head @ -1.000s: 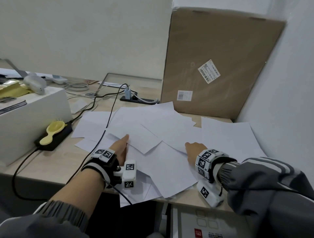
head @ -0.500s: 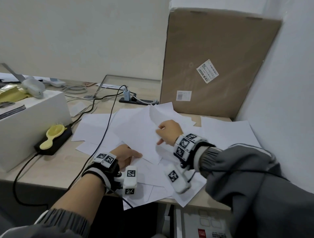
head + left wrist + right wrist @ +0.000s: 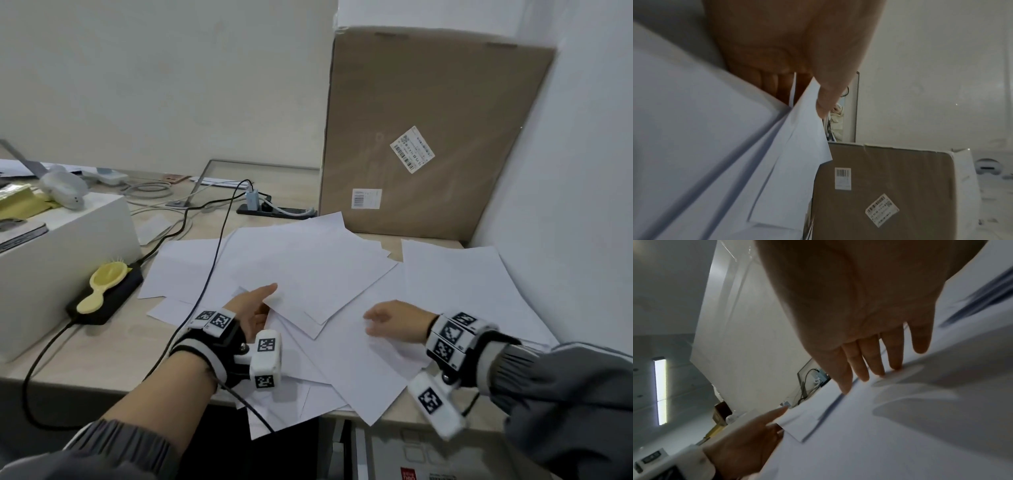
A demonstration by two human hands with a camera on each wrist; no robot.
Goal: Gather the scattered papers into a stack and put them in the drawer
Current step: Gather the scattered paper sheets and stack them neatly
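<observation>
Several white papers lie overlapping across the desk, and some hang over its front edge. My left hand pinches the near corner of the upper sheets, thumb on top and fingers underneath. The left wrist view shows the thumb pressing on the papers. My right hand rests flat on a lower sheet to the right, its straight fingers touching the paper. A white cabinet shows below the desk edge; I cannot tell whether a drawer is open.
A tall cardboard box leans at the back right against the wall. A white box stands on the left, with a yellow brush on a black adapter beside it. A black cable crosses the left papers.
My right hand carried a sheet leftward onto the pile, then came back right and down, flat on the papers. My left hand now pinches that pile's near corner.
</observation>
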